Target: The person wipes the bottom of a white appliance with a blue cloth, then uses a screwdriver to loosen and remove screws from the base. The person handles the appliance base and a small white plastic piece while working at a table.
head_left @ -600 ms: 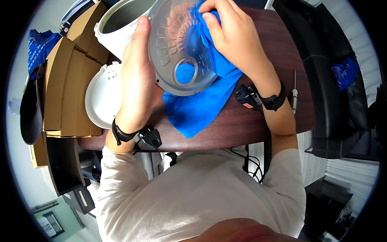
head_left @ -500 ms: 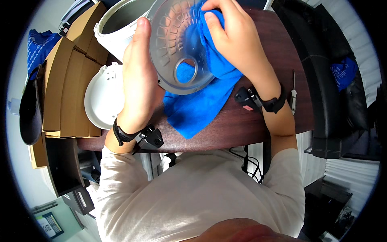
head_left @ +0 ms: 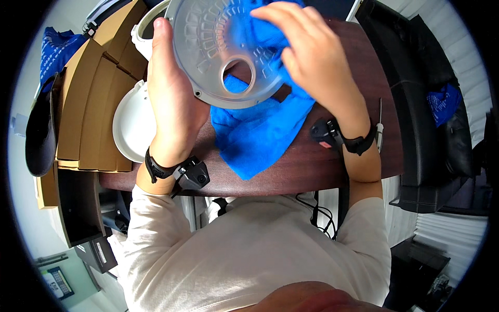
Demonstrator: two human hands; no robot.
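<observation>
My left hand (head_left: 174, 99) grips the rim of a clear, round plastic cover (head_left: 208, 62), its thumb up along the left edge. Raised blocks pattern the cover, and a round hole opens near its lower part. My right hand (head_left: 319, 65) has a blue cloth (head_left: 254, 143) under its fingers, at the cover's right side. Part of the cloth shows through the clear plastic; the rest hangs down over the dark wooden table (head_left: 358, 62). The right fingers are stretched toward the cover, slightly blurred.
Left of my hand lies a white round lid (head_left: 132, 127), with a white tub (head_left: 143, 39) partly hidden behind the cover. Cardboard boxes (head_left: 86, 109) line the left side. A screwdriver (head_left: 380, 125) lies by my right forearm. Beyond the table is a black sofa (head_left: 416, 88).
The cover has shifted a little up and left, hiding more of the tub. My right fingers have straightened and spread, and the hand sits slightly lower over the cloth.
</observation>
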